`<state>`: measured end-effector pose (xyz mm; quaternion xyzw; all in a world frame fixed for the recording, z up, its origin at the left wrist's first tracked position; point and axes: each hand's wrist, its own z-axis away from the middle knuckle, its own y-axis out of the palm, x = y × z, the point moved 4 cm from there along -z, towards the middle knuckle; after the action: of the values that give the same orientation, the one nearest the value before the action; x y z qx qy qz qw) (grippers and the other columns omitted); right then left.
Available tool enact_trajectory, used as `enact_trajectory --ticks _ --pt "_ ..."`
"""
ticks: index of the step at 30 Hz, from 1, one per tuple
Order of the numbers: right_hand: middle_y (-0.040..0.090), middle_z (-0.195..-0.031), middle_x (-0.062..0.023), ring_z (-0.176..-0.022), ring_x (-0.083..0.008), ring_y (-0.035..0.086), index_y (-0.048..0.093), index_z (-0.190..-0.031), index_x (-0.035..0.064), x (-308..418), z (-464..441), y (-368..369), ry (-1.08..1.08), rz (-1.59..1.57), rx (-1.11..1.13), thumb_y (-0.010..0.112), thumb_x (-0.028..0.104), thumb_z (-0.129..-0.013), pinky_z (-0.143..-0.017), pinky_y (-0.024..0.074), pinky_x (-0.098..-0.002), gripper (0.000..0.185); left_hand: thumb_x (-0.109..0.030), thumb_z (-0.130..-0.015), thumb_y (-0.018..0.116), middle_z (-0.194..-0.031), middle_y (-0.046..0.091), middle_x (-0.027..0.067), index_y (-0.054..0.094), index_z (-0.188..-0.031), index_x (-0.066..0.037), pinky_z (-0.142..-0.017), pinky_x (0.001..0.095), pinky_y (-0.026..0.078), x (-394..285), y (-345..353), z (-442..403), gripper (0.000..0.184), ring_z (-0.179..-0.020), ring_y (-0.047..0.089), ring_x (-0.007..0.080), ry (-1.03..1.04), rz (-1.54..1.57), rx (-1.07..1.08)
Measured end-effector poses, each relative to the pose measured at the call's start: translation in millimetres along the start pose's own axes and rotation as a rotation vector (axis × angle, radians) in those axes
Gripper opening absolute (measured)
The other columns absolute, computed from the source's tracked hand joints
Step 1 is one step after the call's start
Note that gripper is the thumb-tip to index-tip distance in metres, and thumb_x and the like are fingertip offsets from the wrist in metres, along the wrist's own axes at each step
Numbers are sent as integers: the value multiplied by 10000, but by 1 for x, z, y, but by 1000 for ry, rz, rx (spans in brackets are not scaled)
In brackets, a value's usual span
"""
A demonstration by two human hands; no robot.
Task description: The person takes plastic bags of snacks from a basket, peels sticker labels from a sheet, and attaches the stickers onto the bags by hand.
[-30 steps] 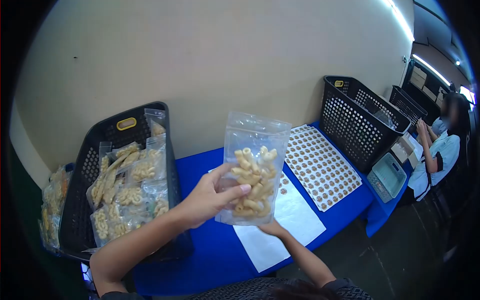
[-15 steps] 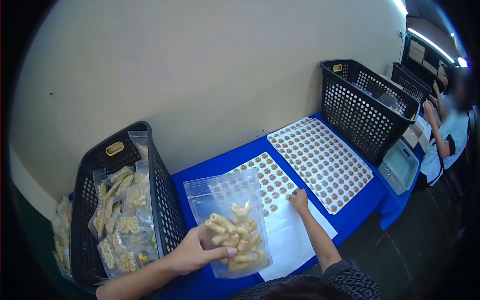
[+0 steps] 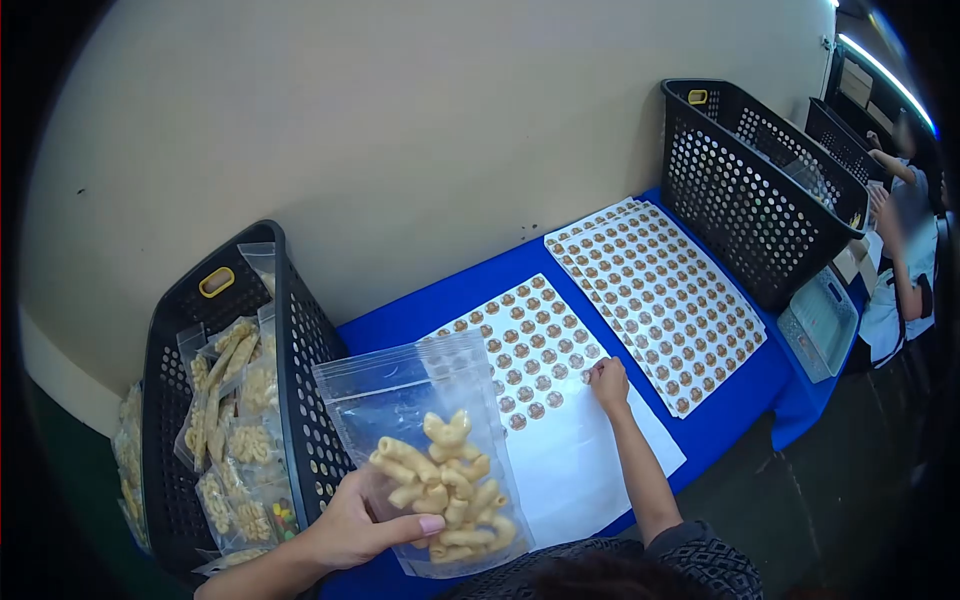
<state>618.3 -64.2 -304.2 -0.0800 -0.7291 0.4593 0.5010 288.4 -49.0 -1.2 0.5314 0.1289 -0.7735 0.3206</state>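
My left hand (image 3: 365, 525) grips a clear zip bag of macaroni-shaped snacks (image 3: 450, 490), thumb across its front. The bag is tilted and has a bare upper part. Fingers pinched, my right hand (image 3: 608, 383) is at the edge of a sheet of round stickers (image 3: 520, 345). It seems to be at a sticker, but what lies between the fingertips is too small to make out. The near part of that sheet is blank white backing.
A black basket (image 3: 310, 370) full of snack bags stands at left, with more bags (image 3: 132, 470) beside it. Stacked sticker sheets (image 3: 660, 300) lie on the blue cloth (image 3: 400, 318). Another black basket (image 3: 760, 190), a pale tray (image 3: 820, 325) and a co-worker (image 3: 905, 260) are at right.
The bag and my left hand have moved left and slightly lower in view. My right hand stays pinched at the sheet's edge. The camera view has shifted a little.
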Motion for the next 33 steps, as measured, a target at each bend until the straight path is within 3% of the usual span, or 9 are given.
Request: enact_trajectory --ticks 10,12,16,18,20,22,28,30,33 --pt "516 -808 -177 -767 -327 524 530 -736 -24 1 1 1 -79 92 41 470 111 -740 -657 421 -420 148 -37 -724 590 -991 508 106 330 -1115 24 -750 270 428 -1 -1 0 474 -901 510 155 79 -2 -16" --pt "534 -842 -203 -789 -333 533 544 -758 -40 2 3 3 -149 103 262 456 118 -754 -670 440 -404 181 -47 -724 593 -1005 501 108 321 -1127 28 -770 276 417 -3 1 0 492 -917 502 158 109 27 -14" --pt "556 -801 -153 -736 -269 548 542 -783 -18 -7 5 4 -228 7 375 458 154 -767 -655 439 -357 192 -56 -726 593 -1016 495 104 327 -1127 30 -795 278 403 -4 3 2 488 -936 492 158 149 3 -18" --pt "545 -751 -59 -709 -157 523 534 -813 32 -1 22 -7 51 -594 757 488 187 -780 -650 418 -279 164 -70 -730 592 -1019 497 97 352 -1115 30 -811 274 391 -5 4 3 465 -950 483 155 156 -9 23" --pt "513 -735 -12 -701 -89 483 526 -801 49 44 45 -47 77 -769 850 493 236 -793 -655 396 -230 190 -84 -732 593 -1021 497 93 379 -1096 32 -815 271 386 -6 4 3 438 -952 479 151 174 -16 17" --pt "492 -724 -17 -691 -87 457 508 -781 36 87 65 -80 -56 -1029 929 483 186 -803 -666 378 -219 154 -91 -732 596 -1014 501 89 390 -1088 31 -820 271 382 -6 6 3 430 -953 475 146 188 -22 43" --pt "474 -738 -21 -679 -94 430 475 -771 17 214 145 -204 -614 -1146 952 470 95 -802 -653 359 -220 84 -106 -729 604 -1057 474 95 364 -1113 27 -845 279 371 -5 7 5 472 -989 451 148 239 -27 61" --pt "470 -732 -31 -679 -92 421 469 -788 1 238 163 -223 -751 -1025 863 456 61 -799 -640 355 -216 63 -110 -730 604 -1055 475 95 365 -1113 32 -856 280 366 -7 9 6 473 -993 450 150 255 -43 71" --pt "479 -717 -35 -659 -88 424 460 -806 -7 252 177 -225 -764 -969 764 451 64 -804 -622 367 -223 72 -112 -733 601 -1057 473 94 363 -1114 40 -860 278 363 -8 11 7 474 -993 452 150 299 -76 104"
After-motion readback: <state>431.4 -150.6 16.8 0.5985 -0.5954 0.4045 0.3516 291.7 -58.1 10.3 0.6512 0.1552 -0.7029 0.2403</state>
